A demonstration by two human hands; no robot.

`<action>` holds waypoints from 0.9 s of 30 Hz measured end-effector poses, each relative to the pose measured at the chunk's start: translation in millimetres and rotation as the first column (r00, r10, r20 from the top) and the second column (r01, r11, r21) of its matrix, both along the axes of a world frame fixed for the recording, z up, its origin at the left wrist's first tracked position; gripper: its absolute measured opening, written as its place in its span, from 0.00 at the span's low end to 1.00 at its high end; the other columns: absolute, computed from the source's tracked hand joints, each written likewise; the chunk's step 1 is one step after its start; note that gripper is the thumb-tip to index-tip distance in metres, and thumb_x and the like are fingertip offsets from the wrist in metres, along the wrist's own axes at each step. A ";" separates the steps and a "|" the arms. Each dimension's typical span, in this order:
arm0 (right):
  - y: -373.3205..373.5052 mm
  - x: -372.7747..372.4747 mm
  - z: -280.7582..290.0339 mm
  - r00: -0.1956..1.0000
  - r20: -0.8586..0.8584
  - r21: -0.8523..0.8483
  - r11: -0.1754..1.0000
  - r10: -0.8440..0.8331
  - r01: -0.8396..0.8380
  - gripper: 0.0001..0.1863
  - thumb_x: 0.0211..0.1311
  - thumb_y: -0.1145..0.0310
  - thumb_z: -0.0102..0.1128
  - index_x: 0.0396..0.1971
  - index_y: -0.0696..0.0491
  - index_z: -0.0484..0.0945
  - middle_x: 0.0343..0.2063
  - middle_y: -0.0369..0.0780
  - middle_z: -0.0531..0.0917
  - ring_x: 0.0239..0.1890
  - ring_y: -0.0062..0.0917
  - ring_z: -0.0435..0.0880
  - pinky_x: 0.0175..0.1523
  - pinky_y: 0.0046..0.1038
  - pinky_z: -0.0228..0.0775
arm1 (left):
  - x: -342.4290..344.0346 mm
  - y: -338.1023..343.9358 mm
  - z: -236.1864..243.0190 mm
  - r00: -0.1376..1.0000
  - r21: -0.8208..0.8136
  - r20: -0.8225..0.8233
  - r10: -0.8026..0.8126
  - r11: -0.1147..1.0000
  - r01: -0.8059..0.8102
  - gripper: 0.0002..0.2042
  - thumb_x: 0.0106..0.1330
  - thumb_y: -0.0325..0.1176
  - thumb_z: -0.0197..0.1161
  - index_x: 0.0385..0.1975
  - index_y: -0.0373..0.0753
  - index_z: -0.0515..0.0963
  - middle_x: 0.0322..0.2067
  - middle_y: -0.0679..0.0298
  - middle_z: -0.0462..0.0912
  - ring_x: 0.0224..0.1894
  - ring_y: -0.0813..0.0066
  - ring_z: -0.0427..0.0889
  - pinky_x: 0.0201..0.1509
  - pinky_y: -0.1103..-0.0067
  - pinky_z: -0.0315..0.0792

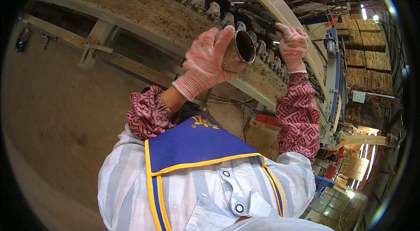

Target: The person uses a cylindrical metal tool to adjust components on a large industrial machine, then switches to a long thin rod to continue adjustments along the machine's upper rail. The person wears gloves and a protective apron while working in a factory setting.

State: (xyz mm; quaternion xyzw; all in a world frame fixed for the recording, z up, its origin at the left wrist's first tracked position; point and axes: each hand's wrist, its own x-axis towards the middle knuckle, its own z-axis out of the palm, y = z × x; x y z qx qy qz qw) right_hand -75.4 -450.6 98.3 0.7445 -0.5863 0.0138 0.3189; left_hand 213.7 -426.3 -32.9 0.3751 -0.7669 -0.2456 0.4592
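Metal cup (234,58) at 1 o'clock from the middle of the view, held above the beam; roughly cylindrical, grey-brown and stained outside, round mouth turned toward 3 o'clock and up at the eye, thin pale lip, inside dark, contents not readable. Left grip (205,58) closed on the cup from its 9 o'clock side: back of the hand up, fingers bent round the wall, tips toward 1 o'clock, wrist coming from 7 o'clock. Right grip (292,47) at 2 o'clock, well apart from the cup; fingers curled in toward the thumb beside the fittings, wrist at 6 o'clock of the hand; whether anything is pinched there, cannot tell. Both gloves are coarse knit, mottled pink and white, ribbed at the cuff. Oversleeves: left one (153,111) bunched near the elbow, right one (299,117) drawn along the forearm; pink cloth, dark maze print. Row of metal fittings (213,11), blunt-headed, with coil springs, running from 11 to 2 o'clock past both hands. Beneath, a long beam (131,10), brown, speckled, rough-faced. At 6 o'clock, blue apron (205,145), yellow binding, over a striped shirt (188,183), thin and creased. Floor (57,100) at 9 o'clock, dull brown; stacked sheets (377,58) toward 3 o'clock, tan, layered edges.
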 end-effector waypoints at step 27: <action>5.8 -1.5 -29.0 0.996 0.085 -0.059 0.998 0.029 -0.024 0.18 0.53 0.63 0.74 0.45 0.38 0.86 0.37 0.34 0.88 0.42 0.34 0.85 0.53 0.35 0.71 | 2.3 10.9 10.7 0.999 0.043 0.038 -0.019 0.999 0.018 0.65 0.31 0.45 0.86 0.76 0.53 0.52 0.65 0.50 0.66 0.65 0.44 0.68 0.66 0.57 0.69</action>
